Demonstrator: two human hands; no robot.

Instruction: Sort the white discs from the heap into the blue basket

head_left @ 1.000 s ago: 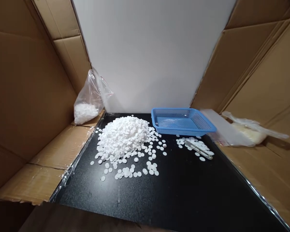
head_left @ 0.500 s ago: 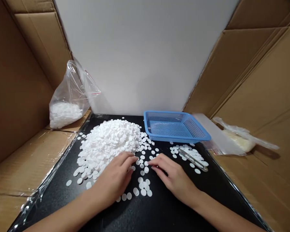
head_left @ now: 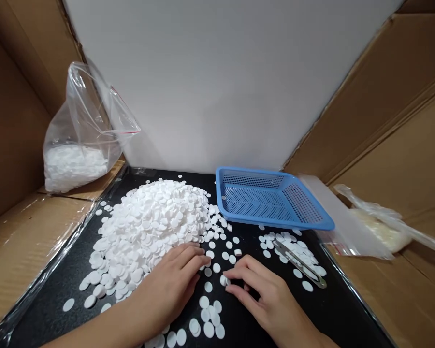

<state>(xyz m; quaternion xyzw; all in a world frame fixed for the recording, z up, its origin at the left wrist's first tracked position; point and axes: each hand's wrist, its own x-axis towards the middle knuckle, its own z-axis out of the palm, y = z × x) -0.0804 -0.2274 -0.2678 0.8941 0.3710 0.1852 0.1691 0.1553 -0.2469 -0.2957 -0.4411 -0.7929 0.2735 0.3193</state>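
Observation:
A large heap of small white round discs (head_left: 155,217) covers the left half of the black work surface. At the heap's front right edge rests my left hand (head_left: 177,273), palm down. Its fingers reach out over a few loose discs, the thumb lies partly below them, and nothing shows in its grasp. My right hand (head_left: 259,290) has its thumb and index finger pinched on a white disc (head_left: 224,280), perhaps more than one, held near the surface. Several loose discs (head_left: 210,314) lie between the hands and toward me.
A blue perforated basket (head_left: 271,193) stands at the back right. Before it, metal tweezers (head_left: 300,263) lie across a smaller group of discs (head_left: 288,241). A clear bag of white pieces (head_left: 76,164) leans at the left. Another plastic bag (head_left: 380,227) lies at the right by the cardboard.
The camera view has shifted closer and lower on the surface. My right hand has drawn slightly toward me and now pinches a white disc. My left hand stays beside the heap.

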